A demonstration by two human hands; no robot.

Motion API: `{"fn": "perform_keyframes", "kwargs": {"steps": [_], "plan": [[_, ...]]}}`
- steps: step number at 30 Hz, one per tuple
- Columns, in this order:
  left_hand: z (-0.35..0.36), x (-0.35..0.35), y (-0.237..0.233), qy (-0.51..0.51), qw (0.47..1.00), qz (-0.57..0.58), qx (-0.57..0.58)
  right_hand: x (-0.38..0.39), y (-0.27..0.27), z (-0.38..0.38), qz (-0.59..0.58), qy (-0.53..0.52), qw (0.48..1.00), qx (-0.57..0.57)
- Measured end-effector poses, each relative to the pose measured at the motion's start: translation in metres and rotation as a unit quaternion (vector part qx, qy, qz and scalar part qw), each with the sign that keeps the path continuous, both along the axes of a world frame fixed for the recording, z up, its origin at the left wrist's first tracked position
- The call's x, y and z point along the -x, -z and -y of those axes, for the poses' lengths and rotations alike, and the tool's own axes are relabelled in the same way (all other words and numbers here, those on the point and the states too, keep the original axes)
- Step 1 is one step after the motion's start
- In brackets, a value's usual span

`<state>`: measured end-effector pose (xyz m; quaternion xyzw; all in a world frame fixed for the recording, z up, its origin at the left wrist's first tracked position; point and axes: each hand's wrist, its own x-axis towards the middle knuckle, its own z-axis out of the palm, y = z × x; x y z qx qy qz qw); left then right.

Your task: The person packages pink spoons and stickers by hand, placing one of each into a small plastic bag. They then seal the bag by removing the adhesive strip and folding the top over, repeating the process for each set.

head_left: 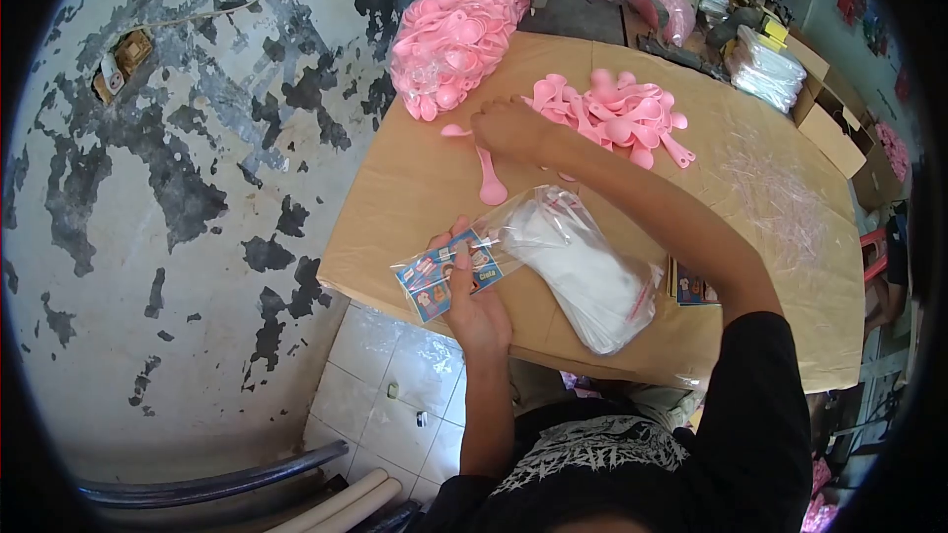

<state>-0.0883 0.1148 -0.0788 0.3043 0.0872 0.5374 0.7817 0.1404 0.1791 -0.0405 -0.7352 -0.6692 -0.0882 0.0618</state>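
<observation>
My left hand (474, 301) holds a clear plastic bag (578, 257) with a small printed blue card (446, 274) inside, thumb pressed on the card, at the near edge of the brown cardboard-covered table (395, 207). The bag bulges with white material toward the right. My right hand (509, 128) reaches across the table to loose pink plastic spoons, fingers closed on one pink spoon (489, 173) that hangs down from it. A heap of pink spoons (617, 118) lies just right of that hand.
A big clear bag full of pink spoons (459, 30) leans against the peeling wall at the table's far left. Printed cards (691, 288) lie under my right arm. Clear wrappers (780, 197), bagged white goods (765, 69) and cardboard boxes (829, 128) sit at right. Pipes (336, 503) lie on the tiled floor.
</observation>
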Motion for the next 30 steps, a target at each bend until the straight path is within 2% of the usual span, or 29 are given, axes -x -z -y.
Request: {"fn": "perform_keyframes", "kwargs": {"steps": [2, 4, 5, 6, 8, 13, 17, 22, 24, 26, 28, 30], "plan": [[-0.002, 0.002, 0.004, 0.01, 0.999, 0.026, 0.02, -0.014, -0.005, 0.017, -0.06, -0.047, 0.997, -0.013], [-0.003, 0.003, 0.006, 0.013, 0.998, 0.045, 0.044, 0.004, -0.036, 0.075, -0.227, -0.1, 0.965, -0.089], [-0.003, 0.003, 0.003, 0.013, 0.997, 0.05, 0.057, 0.031, -0.079, 0.106, -0.309, 0.011, 0.951, 0.005], [-0.004, 0.003, 0.002, 0.013, 0.996, 0.056, 0.07, 0.048, -0.109, 0.13, -0.379, 0.122, 0.912, 0.099], [-0.005, 0.001, 0.004, 0.022, 0.996, 0.057, 0.064, 0.023, -0.085, 0.161, -0.376, -0.025, 0.926, 0.0], [0.011, -0.005, -0.002, 0.046, 0.996, 0.058, 0.048, 0.035, -0.095, 0.214, -0.433, -0.03, 0.9, -0.034], [0.026, -0.01, -0.01, 0.076, 0.992, 0.085, 0.046, 0.047, -0.094, 0.222, -0.461, -0.038, 0.883, -0.073], [0.06, -0.025, -0.013, 0.139, 0.985, 0.068, 0.075, 0.067, -0.102, 0.224, -0.413, -0.057, 0.909, -0.005], [0.074, -0.028, -0.016, 0.191, 0.971, 0.084, 0.116, 0.069, -0.112, 0.235, -0.404, -0.044, 0.913, -0.026], [0.081, -0.029, -0.019, 0.245, 0.959, 0.098, 0.106, 0.069, -0.13, 0.252, -0.405, -0.025, 0.91, -0.09], [0.082, -0.03, -0.02, 0.286, 0.945, 0.108, 0.114, 0.054, -0.139, 0.276, -0.357, -0.042, 0.897, -0.258], [0.081, -0.036, -0.024, 0.211, 0.977, 0.011, -0.043, 0.051, -0.148, 0.292, -0.309, -0.014, 0.896, -0.318]]}}
